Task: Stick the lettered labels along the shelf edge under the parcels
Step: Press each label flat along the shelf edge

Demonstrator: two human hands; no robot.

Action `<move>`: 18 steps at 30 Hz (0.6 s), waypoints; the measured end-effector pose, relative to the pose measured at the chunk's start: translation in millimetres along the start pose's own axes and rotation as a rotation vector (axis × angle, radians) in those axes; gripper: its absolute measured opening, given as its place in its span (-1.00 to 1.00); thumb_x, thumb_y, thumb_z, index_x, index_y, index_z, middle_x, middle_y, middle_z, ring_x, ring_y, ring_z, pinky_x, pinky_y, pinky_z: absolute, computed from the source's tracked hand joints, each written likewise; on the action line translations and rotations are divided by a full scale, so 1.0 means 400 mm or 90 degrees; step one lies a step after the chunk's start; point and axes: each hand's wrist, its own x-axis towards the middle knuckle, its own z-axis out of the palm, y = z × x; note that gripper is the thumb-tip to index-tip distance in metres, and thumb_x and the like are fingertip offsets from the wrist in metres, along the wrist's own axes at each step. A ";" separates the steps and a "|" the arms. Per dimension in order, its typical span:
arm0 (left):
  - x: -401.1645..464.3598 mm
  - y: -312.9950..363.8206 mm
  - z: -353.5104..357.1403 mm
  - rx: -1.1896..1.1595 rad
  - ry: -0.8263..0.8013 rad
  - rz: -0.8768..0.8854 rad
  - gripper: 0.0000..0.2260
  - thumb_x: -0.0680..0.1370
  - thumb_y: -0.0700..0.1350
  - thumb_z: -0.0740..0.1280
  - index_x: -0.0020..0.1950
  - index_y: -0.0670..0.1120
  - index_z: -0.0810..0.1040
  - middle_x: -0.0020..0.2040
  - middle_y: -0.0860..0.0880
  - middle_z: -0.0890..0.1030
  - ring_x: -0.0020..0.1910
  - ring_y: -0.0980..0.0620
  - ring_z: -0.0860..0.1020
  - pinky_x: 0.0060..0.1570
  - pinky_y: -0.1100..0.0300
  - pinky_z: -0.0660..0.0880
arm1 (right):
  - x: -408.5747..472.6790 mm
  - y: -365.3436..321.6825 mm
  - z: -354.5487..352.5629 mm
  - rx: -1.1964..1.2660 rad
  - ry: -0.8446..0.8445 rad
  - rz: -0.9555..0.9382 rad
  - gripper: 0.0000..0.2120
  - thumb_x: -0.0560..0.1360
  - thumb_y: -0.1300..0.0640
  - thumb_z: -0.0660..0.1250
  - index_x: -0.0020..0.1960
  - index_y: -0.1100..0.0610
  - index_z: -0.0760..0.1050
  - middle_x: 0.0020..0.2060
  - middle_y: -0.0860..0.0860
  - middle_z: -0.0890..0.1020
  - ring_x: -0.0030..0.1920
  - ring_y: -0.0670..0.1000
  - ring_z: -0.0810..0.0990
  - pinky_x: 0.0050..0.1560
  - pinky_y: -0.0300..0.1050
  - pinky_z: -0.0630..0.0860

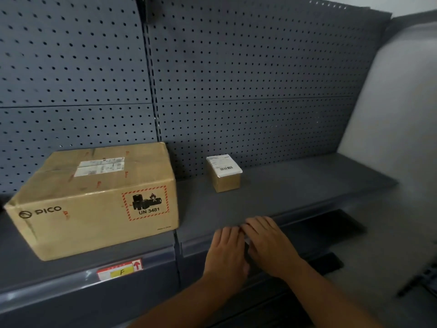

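I judge the second label is being pressed on: my left hand and right hand lie side by side, fingers flat and extended on the shelf edge, below and in front of the small parcel. Any label beneath them is hidden. The "F" label sits on the edge under the large parcel, left of the small parcel. Both parcels are sealed; contents unseen. Next: smooth it down, lift, check alignment.
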 end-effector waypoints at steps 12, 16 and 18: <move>0.033 0.011 0.026 -0.033 0.000 0.004 -0.47 0.46 0.00 0.26 0.41 -0.11 0.34 0.24 -0.07 0.45 0.20 -0.10 0.40 0.33 -0.03 0.35 | -0.027 0.059 0.013 0.068 0.039 0.103 -0.66 0.45 0.18 0.33 0.22 0.13 0.51 0.09 0.03 0.56 0.12 0.07 0.54 0.29 0.00 0.47; 0.029 0.010 0.034 -0.049 0.022 0.007 -0.45 0.47 0.01 0.26 0.44 -0.10 0.33 0.26 -0.05 0.45 0.21 -0.08 0.40 0.33 -0.02 0.35 | -0.030 0.051 0.010 0.079 0.054 0.116 -0.73 0.45 0.19 0.32 0.15 0.11 0.51 0.02 0.02 0.53 0.04 0.05 0.51 0.20 -0.07 0.47; 0.019 0.009 0.034 -0.049 0.022 0.007 -0.42 0.47 0.03 0.24 0.47 -0.10 0.31 0.31 -0.05 0.44 0.24 -0.09 0.40 0.35 -0.03 0.34 | -0.035 0.044 0.010 0.074 0.060 0.116 -0.74 0.43 0.20 0.31 0.13 0.12 0.52 0.00 0.03 0.53 0.01 0.07 0.51 0.14 -0.05 0.47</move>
